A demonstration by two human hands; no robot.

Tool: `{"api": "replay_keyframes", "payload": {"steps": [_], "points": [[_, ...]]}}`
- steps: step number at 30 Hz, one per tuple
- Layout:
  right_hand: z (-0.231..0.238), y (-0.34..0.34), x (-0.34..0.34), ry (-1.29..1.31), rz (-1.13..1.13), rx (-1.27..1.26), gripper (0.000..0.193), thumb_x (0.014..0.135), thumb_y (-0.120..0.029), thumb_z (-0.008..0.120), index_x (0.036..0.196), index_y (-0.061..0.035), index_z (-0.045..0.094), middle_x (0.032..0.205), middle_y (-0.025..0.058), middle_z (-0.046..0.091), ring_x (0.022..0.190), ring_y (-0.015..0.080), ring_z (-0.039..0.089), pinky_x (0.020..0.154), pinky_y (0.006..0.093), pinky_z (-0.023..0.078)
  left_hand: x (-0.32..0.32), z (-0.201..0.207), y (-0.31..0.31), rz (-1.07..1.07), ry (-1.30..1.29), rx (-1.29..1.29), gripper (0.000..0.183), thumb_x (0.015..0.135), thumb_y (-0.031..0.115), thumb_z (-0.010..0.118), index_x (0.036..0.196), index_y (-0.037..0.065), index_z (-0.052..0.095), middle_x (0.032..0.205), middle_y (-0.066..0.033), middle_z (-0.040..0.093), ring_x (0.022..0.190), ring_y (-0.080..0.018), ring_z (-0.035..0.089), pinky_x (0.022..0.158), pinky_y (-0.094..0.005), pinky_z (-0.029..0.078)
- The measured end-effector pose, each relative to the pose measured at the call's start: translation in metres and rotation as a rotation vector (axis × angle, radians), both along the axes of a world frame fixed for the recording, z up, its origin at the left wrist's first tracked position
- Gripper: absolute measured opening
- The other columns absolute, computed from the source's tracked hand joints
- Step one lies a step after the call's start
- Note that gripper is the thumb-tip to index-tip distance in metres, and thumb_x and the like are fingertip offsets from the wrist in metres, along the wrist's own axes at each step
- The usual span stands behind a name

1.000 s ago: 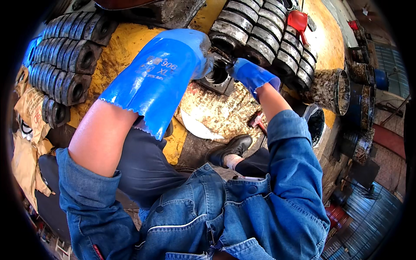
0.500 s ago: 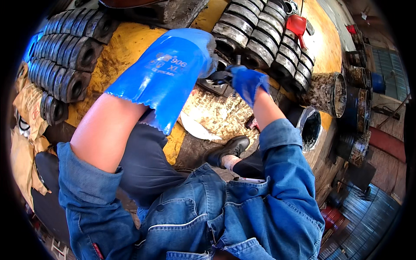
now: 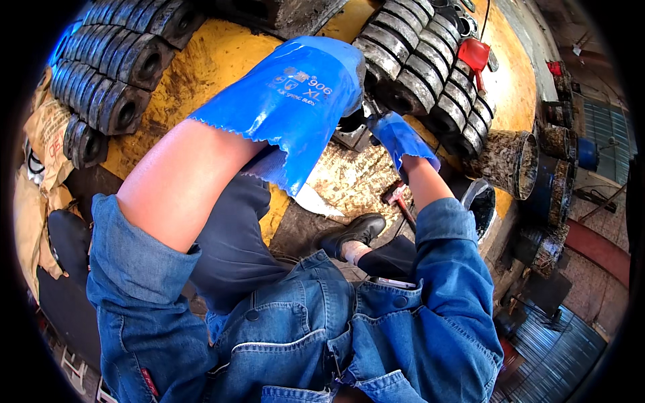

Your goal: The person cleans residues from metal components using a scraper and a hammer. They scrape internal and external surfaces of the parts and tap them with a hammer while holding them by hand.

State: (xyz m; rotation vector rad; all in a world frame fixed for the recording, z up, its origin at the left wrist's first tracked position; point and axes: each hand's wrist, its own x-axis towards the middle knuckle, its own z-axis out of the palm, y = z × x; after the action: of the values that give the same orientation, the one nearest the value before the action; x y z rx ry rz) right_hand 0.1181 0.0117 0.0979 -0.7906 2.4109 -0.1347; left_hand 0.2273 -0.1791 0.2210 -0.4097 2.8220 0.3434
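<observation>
My left hand (image 3: 309,87), in a long blue rubber glove, reaches forward over the work. Its wide cuff and back hide the fingers, so their grip does not show. Close beside it on the right, my right hand (image 3: 396,133) wears a blue glove with dark, stained fingertips. Those fingers look closed around something dark and thin that I cannot make out. Just below and between both hands sits a grimy metal block (image 3: 351,138) with a dark round opening, partly covered by the left glove.
Rows of dark, thick rings (image 3: 416,74) lie ahead on the right; similar rings (image 3: 127,64) are stacked at left. A red-handled hammer (image 3: 401,201) rests near my shoe (image 3: 359,230). A red scoop (image 3: 474,56) and a crusted bucket (image 3: 500,161) stand at right.
Both hands sit slightly farther right in the picture, as the whole view has shifted. The right hand has turned and moved nearer the left glove. The hammer shows more fully.
</observation>
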Motion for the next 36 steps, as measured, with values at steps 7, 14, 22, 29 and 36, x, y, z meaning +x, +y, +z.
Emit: {"api": "replay_keyframes", "payload": {"steps": [7, 14, 22, 29, 36], "points": [[-0.041, 0.020, -0.002, -0.505, -0.523, -0.274, 0.028, 0.090, -0.025, 0.051, 0.096, 0.0004, 0.061, 0.085, 0.0108, 0.062, 0.068, 0.0196, 0.054, 0.064, 0.0314, 0.046, -0.006, 0.007, 0.005, -0.037, 0.033, -0.009, 0.028, 0.081, 0.036, 0.059, 0.099, 0.016, 0.067, 0.094, -0.0097, 0.067, 0.084, -0.0315, 0.063, 0.071, -0.0420, 0.054], [-0.064, -0.002, 0.010, -0.705, -1.045, -0.749, 0.023, 0.090, -0.022, 0.047, 0.093, -0.0020, 0.059, 0.083, 0.0096, 0.062, 0.065, 0.0198, 0.054, 0.059, 0.0320, 0.045, 0.001, -0.021, -0.004, -0.066, 0.198, -0.018, 0.030, 0.080, 0.037, 0.060, 0.102, 0.017, 0.066, 0.101, -0.0100, 0.065, 0.091, -0.0322, 0.062, 0.077, -0.0409, 0.053], [-0.115, -0.020, 0.030, -0.926, -1.607, -1.172, 0.020, 0.091, -0.021, 0.043, 0.088, -0.0057, 0.056, 0.078, 0.0056, 0.059, 0.058, 0.0170, 0.051, 0.052, 0.0308, 0.044, -0.017, 0.006, 0.010, -0.108, -0.107, 0.019, 0.032, 0.080, 0.036, 0.059, 0.105, 0.017, 0.065, 0.099, -0.0115, 0.066, 0.089, -0.0311, 0.063, 0.078, -0.0412, 0.051], [-0.085, 0.035, 0.047, -1.300, -2.047, -1.216, 0.020, 0.092, -0.024, 0.048, 0.077, -0.0113, 0.051, 0.061, 0.0035, 0.055, 0.045, 0.0146, 0.047, 0.044, 0.0290, 0.044, -0.007, 0.001, -0.001, -0.042, -0.062, 0.015, 0.028, 0.078, 0.033, 0.061, 0.098, 0.015, 0.065, 0.096, -0.0137, 0.065, 0.086, -0.0348, 0.061, 0.073, -0.0402, 0.050], [-0.029, 0.176, 0.028, -1.568, -1.725, -1.329, 0.029, 0.086, -0.032, 0.054, 0.066, -0.0113, 0.047, 0.050, -0.0013, 0.046, 0.041, 0.0108, 0.043, 0.040, 0.0244, 0.036, -0.008, -0.014, -0.003, -0.052, 0.035, 0.007, 0.028, 0.078, 0.033, 0.060, 0.095, 0.012, 0.067, 0.096, -0.0170, 0.064, 0.086, -0.0357, 0.061, 0.073, -0.0413, 0.050]]}}
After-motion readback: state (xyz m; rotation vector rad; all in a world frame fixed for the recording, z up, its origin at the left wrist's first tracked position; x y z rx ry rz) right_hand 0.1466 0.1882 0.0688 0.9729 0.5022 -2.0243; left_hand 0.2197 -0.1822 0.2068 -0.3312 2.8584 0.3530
